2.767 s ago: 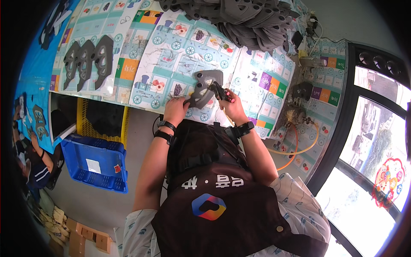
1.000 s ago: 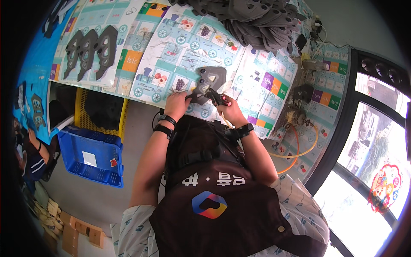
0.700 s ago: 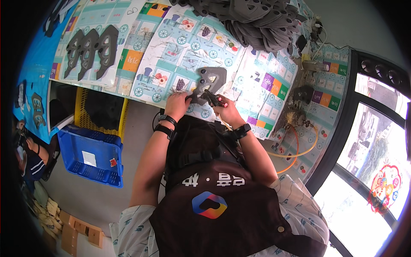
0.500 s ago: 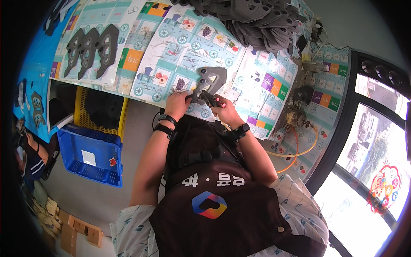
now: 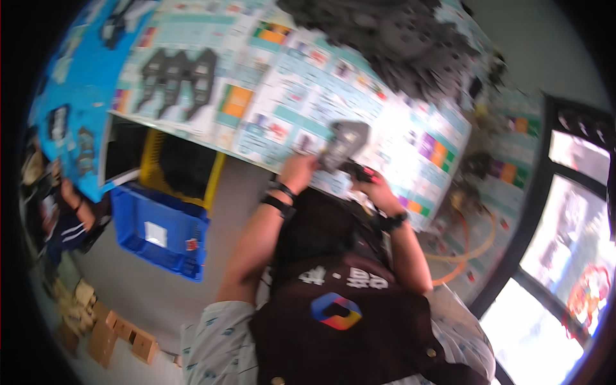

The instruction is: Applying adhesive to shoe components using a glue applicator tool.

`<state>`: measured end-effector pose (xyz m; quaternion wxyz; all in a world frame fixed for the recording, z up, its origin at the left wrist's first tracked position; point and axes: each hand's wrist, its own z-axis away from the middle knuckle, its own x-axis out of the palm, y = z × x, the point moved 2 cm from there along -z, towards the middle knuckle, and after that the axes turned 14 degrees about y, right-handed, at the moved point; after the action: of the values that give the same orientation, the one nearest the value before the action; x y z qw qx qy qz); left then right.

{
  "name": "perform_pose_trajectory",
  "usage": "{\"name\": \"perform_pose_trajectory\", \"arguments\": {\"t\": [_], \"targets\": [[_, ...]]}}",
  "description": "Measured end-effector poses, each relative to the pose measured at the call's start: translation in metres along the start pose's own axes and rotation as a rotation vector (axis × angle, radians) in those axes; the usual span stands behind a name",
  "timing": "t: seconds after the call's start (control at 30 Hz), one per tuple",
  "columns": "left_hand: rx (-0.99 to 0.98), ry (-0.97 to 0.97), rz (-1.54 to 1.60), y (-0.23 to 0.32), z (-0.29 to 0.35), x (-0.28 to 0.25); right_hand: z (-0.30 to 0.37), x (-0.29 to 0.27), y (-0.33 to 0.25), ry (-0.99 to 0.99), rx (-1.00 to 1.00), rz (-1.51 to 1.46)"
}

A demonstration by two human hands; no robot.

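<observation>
My left hand (image 5: 299, 172) is closed on the lower left end of a dark grey, flat, angular shaped piece (image 5: 347, 142) at the table's near edge. My right hand (image 5: 380, 194) grips a dark hand tool with red parts (image 5: 360, 172), whose kind is blurred. The tool's front end lies close to the piece's lower right side; whether they touch I cannot tell. Three similar grey pieces (image 5: 174, 83) lie side by side on the table at the left.
A large heap of grey pieces (image 5: 410, 48) covers the table's far right. A blue crate (image 5: 157, 234) stands below the table edge at left, by a yellow crate (image 5: 215, 183). An orange hose (image 5: 467, 240) hangs at right. Another person's arm (image 5: 69, 192) shows far left.
The whole view has shifted, so everything sits further right and lower, and is blurred. The grey piece now shows a more solid face, and the tool has drawn slightly away from its middle.
</observation>
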<state>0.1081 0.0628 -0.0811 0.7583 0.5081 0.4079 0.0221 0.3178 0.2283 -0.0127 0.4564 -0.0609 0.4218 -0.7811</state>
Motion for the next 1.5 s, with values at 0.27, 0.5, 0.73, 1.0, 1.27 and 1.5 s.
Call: {"name": "perform_pose_trajectory", "arguments": {"t": [0.27, 0.5, 0.73, 1.0, 1.27, 1.5], "targets": [[-0.231, 0.453, 0.502, 0.008, -0.055, -0.128, 0.021, -0.049, -0.040, 0.169, -0.040, -0.122], [-0.239, 0.499, 0.878, -0.058, -0.209, -0.226, 0.021, -0.057, -0.035, 0.236, 0.017, -0.079], [-0.054, 0.653, -0.661, -0.127, -0.282, -0.285, 0.017, -0.047, -0.015, 0.248, -0.037, -0.241], [-0.226, 0.673, -0.456, 0.094, -0.318, -0.097, 0.037, -0.077, -0.009, 0.401, 0.218, -0.113], [-0.811, 0.613, 0.303, -0.086, -0.335, -0.091, 0.058, -0.087, 0.029, 0.434, 0.024, -0.346], [-0.851, 0.217, 1.086, -0.074, -0.358, -0.104, 0.043, -0.081, 0.025, 0.382, 0.101, -0.298]]}}
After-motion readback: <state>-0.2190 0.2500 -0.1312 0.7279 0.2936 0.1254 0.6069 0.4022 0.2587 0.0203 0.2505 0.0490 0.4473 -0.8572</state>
